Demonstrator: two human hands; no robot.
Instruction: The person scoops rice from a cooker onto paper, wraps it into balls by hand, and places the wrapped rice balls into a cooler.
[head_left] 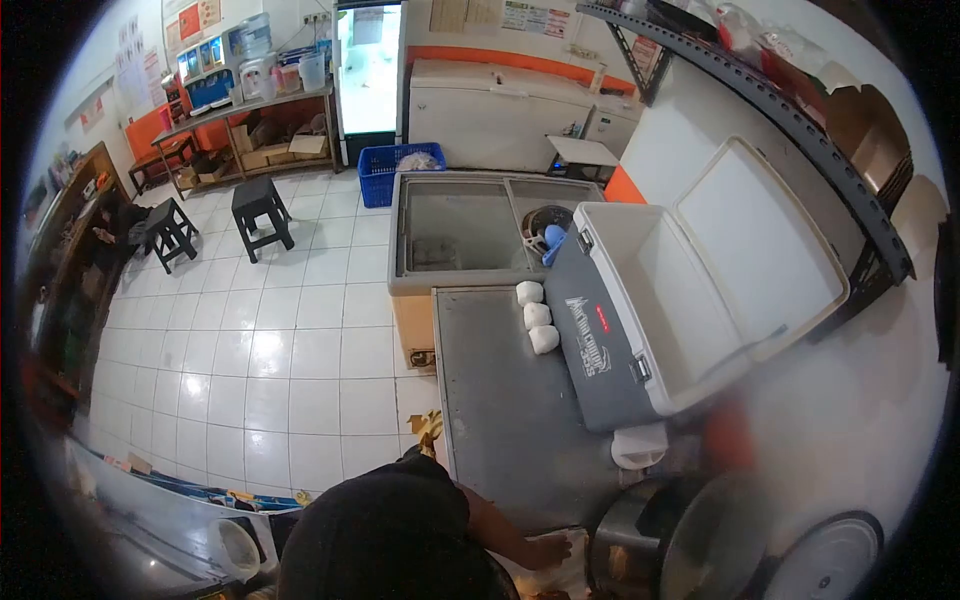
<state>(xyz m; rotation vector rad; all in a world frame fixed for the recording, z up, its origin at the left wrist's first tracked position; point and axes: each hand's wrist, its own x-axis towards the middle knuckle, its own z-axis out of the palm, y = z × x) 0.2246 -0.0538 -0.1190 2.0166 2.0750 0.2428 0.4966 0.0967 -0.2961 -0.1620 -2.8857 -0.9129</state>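
Note:
A black-clothed shoulder and sleeve [380,530] fill the bottom middle of the view. From it a bare forearm runs right to what looks like my left hand [547,551]. Its fingers look bent and closed at a pale, crinkled sheet or bag [574,565]; what they hold is too small to make out. At the very bottom edge only a sliver of my right hand [550,595] seems to show, its fingers mostly cut off. A large dark pot [630,545] stands just right of the hands.
Ahead lies a grey metal top [510,400] carrying three white bundles [537,316]. On its right sits an open cooler box [610,330]. Behind stands a glass-topped freezer [455,225]. Black stools [262,215] stand on the tiled floor; a dark shelf [800,110] overhangs at right.

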